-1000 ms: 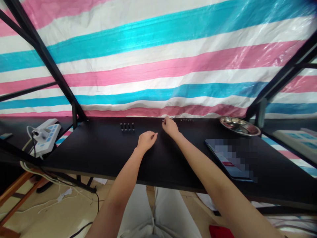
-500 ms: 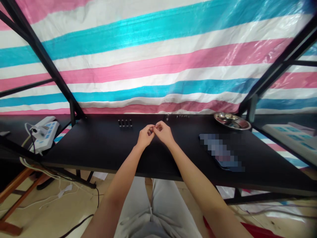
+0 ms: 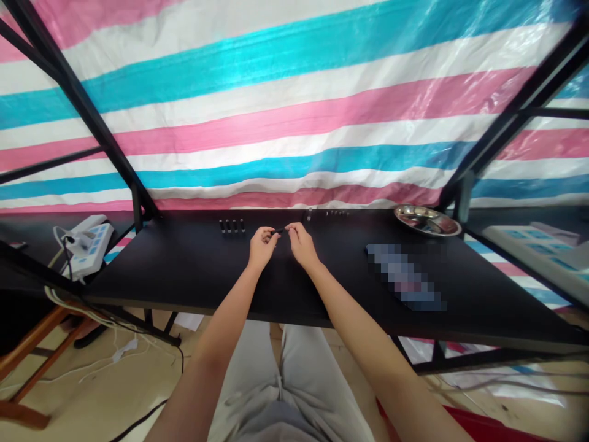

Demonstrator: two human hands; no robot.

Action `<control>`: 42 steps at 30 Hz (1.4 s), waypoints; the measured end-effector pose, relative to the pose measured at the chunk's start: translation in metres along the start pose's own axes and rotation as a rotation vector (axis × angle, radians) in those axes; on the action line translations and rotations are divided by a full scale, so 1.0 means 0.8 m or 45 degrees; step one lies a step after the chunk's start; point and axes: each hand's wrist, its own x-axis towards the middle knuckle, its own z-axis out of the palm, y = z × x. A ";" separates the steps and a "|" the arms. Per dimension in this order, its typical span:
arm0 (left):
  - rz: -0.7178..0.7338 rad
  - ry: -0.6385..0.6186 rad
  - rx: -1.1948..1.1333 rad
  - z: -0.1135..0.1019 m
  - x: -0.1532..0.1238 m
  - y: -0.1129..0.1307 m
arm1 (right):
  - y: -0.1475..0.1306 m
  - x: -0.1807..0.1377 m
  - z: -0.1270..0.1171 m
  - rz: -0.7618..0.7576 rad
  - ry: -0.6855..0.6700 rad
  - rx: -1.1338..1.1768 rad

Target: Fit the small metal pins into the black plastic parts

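Note:
My left hand (image 3: 260, 250) is closed in a pinch around a small black tube (image 3: 278, 231), which lies roughly level above the table. At the tube's right end, the fingertips of my right hand (image 3: 302, 245) are pinched together on its tip. Whether a smaller piece sits between those fingertips is hidden. Beyond my left hand, several small black tubes with pale ends (image 3: 231, 226) stand in a row on the black table (image 3: 184, 264). Past my right hand are a small silvery piece (image 3: 309, 215) and a line of several tiny metal parts (image 3: 338, 213).
A round metal dish (image 3: 427, 222) sits at the back right. Nearer lies a blurred-out bluish object (image 3: 405, 279). Black frame posts (image 3: 138, 202) rise at both sides before a striped plastic sheet (image 3: 294, 123). A power strip (image 3: 89, 248) with cables is at the left.
My hands have moved slightly apart, and the black tube now shows between them. The camera view has shifted a little.

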 end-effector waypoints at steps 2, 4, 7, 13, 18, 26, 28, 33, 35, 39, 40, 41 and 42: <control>-0.022 -0.003 -0.069 0.000 0.001 0.002 | 0.001 0.001 0.000 -0.002 0.015 -0.025; -0.031 -0.003 -0.106 0.000 0.001 0.003 | 0.001 0.001 0.001 -0.012 0.019 -0.026; -0.029 0.013 -0.131 0.000 0.002 0.005 | 0.001 0.000 0.002 -0.030 0.000 -0.026; -0.046 0.127 -0.159 -0.001 0.002 0.010 | 0.003 0.000 0.002 -0.034 0.038 -0.048; -0.058 0.185 -0.218 -0.002 0.002 0.015 | 0.004 0.000 0.002 -0.064 0.039 -0.034; -0.102 0.177 -0.221 0.000 -0.003 0.021 | 0.008 -0.001 0.002 -0.139 0.048 -0.080; -0.111 0.148 -0.209 0.000 -0.005 0.022 | 0.009 -0.001 0.001 -0.164 0.052 -0.128; -0.094 0.091 -0.187 0.000 -0.006 0.022 | 0.009 0.000 -0.001 -0.197 0.059 -0.180; -0.077 0.069 -0.175 0.000 -0.006 0.022 | 0.009 0.000 -0.002 -0.203 0.072 -0.188; -0.051 0.022 -0.138 0.000 -0.007 0.020 | 0.010 0.000 -0.002 -0.204 0.108 -0.153; -0.050 0.002 -0.127 0.000 -0.007 0.019 | 0.010 0.000 -0.002 -0.193 0.115 -0.123; -0.052 -0.026 -0.116 0.001 -0.007 0.017 | 0.010 0.000 -0.001 -0.178 0.119 -0.084; -0.055 -0.061 -0.104 0.002 -0.008 0.015 | 0.011 -0.001 0.001 -0.161 0.119 -0.039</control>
